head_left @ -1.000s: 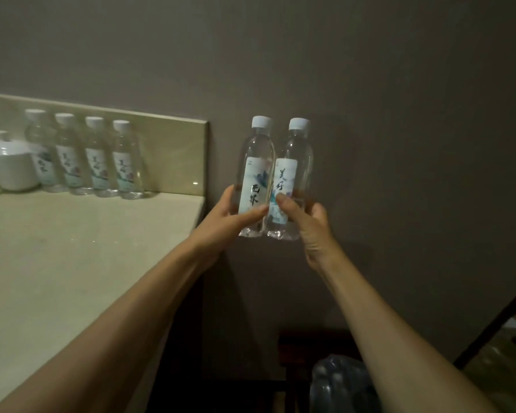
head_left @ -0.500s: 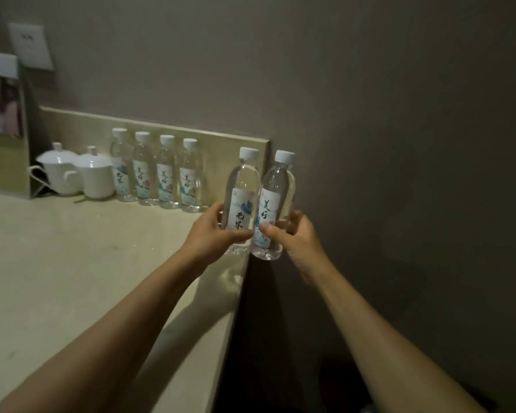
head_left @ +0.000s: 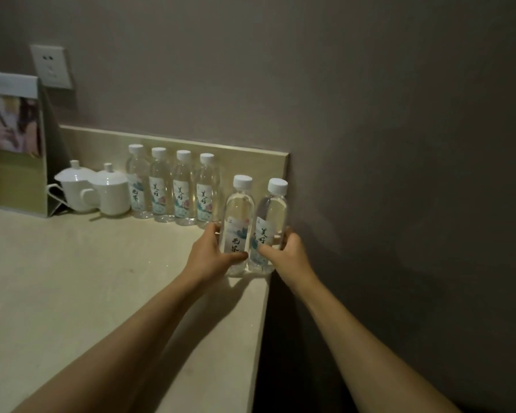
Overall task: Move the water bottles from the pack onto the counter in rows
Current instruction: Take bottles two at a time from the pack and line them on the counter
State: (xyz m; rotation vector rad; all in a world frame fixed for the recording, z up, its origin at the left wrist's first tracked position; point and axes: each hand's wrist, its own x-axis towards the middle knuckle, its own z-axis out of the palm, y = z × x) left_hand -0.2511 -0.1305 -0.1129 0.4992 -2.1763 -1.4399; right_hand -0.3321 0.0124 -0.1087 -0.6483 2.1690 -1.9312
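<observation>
clear plastic bottles stand side by side at the worktop's (head_left: pixel 72 293) right edge, each held low down: the left hand (head_left: pixel 209 254) wraps the left bottle (head_left: pixel 238 216), the right hand (head_left: pixel 283 254) wraps the right bottle (head_left: pixel 271 216), thumbs across the labels. their bases are at the surface; contact is unclear. just behind, a row of four bottles (head_left: pixel 173 186) lines the backsplash, beside two white lidded cups (head_left: pixel 96 189).

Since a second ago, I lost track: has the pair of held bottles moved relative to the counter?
Yes. The two held bottles have moved left and down, from off the counter's right edge to over its corner, near the row of four bottles.
</observation>
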